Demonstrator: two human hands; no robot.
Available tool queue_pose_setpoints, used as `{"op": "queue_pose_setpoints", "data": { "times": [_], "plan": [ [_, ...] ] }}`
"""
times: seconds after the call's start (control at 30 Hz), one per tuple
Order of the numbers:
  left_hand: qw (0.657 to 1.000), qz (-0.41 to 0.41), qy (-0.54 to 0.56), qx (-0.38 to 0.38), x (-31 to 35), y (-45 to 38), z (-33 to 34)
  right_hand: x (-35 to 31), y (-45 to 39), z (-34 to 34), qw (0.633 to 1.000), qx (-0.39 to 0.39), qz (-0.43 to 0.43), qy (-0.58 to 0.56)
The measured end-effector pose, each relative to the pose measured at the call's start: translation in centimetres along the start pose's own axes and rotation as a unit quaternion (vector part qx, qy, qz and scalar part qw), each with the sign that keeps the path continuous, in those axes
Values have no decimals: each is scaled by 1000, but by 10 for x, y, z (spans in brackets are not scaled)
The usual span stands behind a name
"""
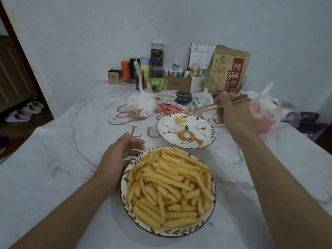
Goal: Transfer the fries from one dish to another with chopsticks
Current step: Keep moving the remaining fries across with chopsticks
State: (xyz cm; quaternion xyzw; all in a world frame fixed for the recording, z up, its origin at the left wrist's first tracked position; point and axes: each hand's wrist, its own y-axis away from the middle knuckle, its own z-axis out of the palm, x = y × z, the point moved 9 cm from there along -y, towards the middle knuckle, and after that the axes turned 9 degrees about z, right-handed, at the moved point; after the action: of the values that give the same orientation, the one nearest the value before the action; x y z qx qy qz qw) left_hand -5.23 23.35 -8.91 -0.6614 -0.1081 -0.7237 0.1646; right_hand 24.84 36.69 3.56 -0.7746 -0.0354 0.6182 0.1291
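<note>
Right hand (231, 112), upper right of centre: fingers curled round a pair of wooden chopsticks (212, 106), pinching them near mid-length. The tips point left and down, and lie close together at the far rim of the second plate (186, 132), touching or just above a single fry (180, 120); which of the two cannot be told. That fry lies on the plate's far side; the plate's deer pattern is otherwise uncovered.

Left hand (124, 150), centre left: fingers loosely spread and slightly bent, holding nothing, resting at the upper left rim of the near plate (125, 193); contact with the rim cannot be confirmed. This plate, lower centre of frame, carries the heap of crinkle-cut fries (168, 187).

Both plates stand on a marbled white tablecloth (53, 177), just apart from each other. Beyond, upper centre: a knotted plastic bag (142, 105), red sauce sachets (170, 107), a green bowl (157, 84), and a brown paper bag (226, 71).
</note>
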Motion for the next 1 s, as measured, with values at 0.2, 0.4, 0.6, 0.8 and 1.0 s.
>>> {"op": "queue_pose_setpoints", "data": {
  "times": [0.2, 0.4, 0.6, 0.8, 1.0],
  "plan": [
    [1000, 6, -5, -2, 2, 0, -1, 31, 7, 31, 998, -6, -28, 48],
    [1000, 9, -6, -2, 0, 0, -1, 42, 10, 40, 997, 19, -41, 57],
    [1000, 6, -2, -3, 0, 0, -1, 28, 6, 18, 997, 71, -19, 15],
    [1000, 7, -4, -3, 1, 1, 0, 14, -2, -20, 979, 94, 106, -145],
    [1000, 10, 0, -8, 0, -1, 1, -30, 10, -18, 967, -87, 151, -186]
  ]
}}
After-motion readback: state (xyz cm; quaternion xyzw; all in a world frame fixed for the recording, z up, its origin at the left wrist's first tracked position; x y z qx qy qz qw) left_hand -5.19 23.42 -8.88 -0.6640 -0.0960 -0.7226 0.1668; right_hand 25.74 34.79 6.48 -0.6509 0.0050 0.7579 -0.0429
